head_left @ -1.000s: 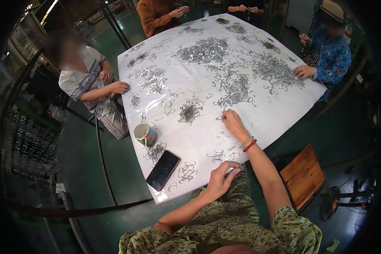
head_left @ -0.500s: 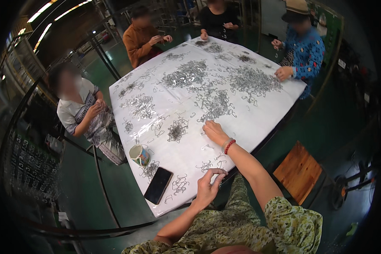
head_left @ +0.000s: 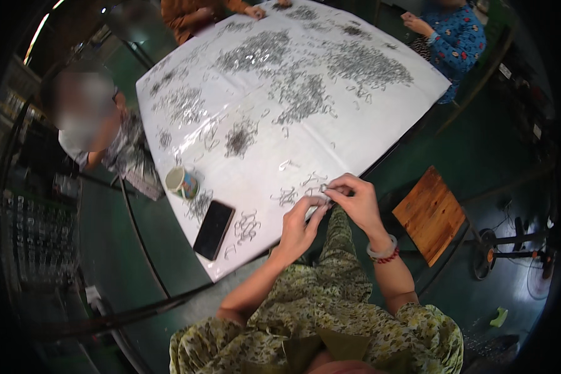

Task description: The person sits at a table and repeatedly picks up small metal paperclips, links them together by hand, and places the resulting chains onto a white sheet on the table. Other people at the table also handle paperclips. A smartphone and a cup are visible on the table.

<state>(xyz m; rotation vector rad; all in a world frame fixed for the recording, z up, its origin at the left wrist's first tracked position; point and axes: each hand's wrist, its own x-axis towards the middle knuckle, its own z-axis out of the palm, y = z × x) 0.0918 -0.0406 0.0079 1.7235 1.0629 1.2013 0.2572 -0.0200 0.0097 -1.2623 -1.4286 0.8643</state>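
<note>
Close together at the near edge of the table, my two hands meet at the fingertips. My right hand (head_left: 358,201), with a pale bangle and red beads at its wrist, pinches a small wire hook (head_left: 323,188). My left hand (head_left: 300,229) has thumb and forefinger pressed together just below it; what lies between them is too small to make out. Beside the hands are small groups of wire hooks (head_left: 287,197). A larger heap of grey hooks (head_left: 302,96) lies farther up the white-covered table (head_left: 280,234).
A black phone (head_left: 214,229) and a paper cup (head_left: 179,182) stand left of my hands, near more hooks (head_left: 247,227). A wooden stool (head_left: 429,216) is at the right. People sit around the table, one in a blue patterned top (head_left: 456,40) at the far right.
My right hand has drawn back from the hook heap to my left hand, its fingers now pinched. My left hand stays near the table edge. The view has tilted downward.
</note>
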